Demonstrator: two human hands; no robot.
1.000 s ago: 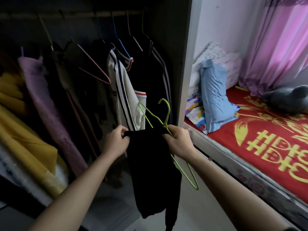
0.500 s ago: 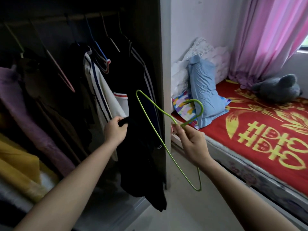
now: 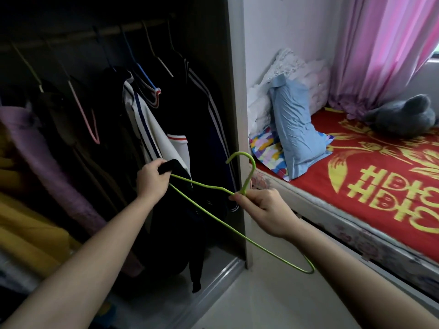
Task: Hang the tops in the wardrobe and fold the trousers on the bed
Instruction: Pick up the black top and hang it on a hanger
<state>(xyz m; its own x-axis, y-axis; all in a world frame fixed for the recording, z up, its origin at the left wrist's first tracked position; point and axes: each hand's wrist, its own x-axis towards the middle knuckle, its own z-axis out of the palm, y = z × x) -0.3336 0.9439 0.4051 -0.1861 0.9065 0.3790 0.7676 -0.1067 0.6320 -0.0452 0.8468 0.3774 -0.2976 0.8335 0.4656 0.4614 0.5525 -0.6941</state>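
The left hand (image 3: pixel 152 180) is closed around the top edge of a black garment (image 3: pixel 180 224), just inside the wardrobe's side panel (image 3: pixel 235 115). The right hand (image 3: pixel 266 210) pinches the neck of a green wire hanger (image 3: pixel 250 178) between thumb and fingertips, in front of that panel's lower part. The hands are apart, and the hanger bridges them: one shoulder tip reaches the left hand, right at the gripped cloth.

The garment hangs straight down from the left fist, its long axis vertical, with a narrow end dangling near the wardrobe floor track. Against the dark interior its outline is hard to follow, and I cannot tell whether it is a top or trousers, nor whether the wire is inside it.

The hanger lies slanted, its long axis running from the left hand down towards the floor out from the panel. Its hook stands up, the open end curling back towards the wardrobe.
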